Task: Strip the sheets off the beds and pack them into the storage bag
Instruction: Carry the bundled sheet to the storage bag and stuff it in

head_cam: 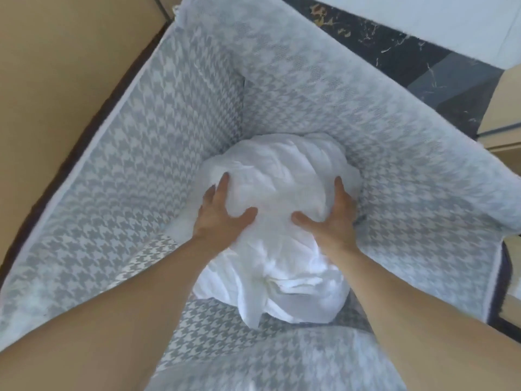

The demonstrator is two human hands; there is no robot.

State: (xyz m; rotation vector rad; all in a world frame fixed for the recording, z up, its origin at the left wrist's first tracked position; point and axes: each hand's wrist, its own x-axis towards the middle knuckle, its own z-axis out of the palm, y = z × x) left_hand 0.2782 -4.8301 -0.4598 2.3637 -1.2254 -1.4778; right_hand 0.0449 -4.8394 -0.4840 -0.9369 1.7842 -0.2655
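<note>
The sheet (pixel 282 176) lay bunched into a white, crumpled bundle inside the bag (pixel 169 122), resting on its bottom with the top of the bundle near the far corner seam. The bag stood open, its tall soft walls printed in grey and white houndstooth, with a dark edge showing along the outside of the left wall.

Both bare arms reached down into the bag. The left hand (pixel 222 213) lay against the left side of the bundle and the right hand (pixel 332 221) against the right side. On each hand the fingers (pixel 224 182) were spread and fairly straight, with the thumbs splayed inward across the top of the cloth. The palms pressed the sheet between them rather than closing round it. A loose fold of the sheet hung toward the near wall, below the wrists.

To the left of the bag ran a plain tan surface (pixel 56 66); whether it was floor or wall could not be told. Beyond the far wall, at the upper right, lay a dark marble floor (pixel 408 43) with white veins and a few gold flecks, bordered by a white surface (pixel 423 9). Pale wooden furniture (pixel 504 108) stood at the right edge.
</note>
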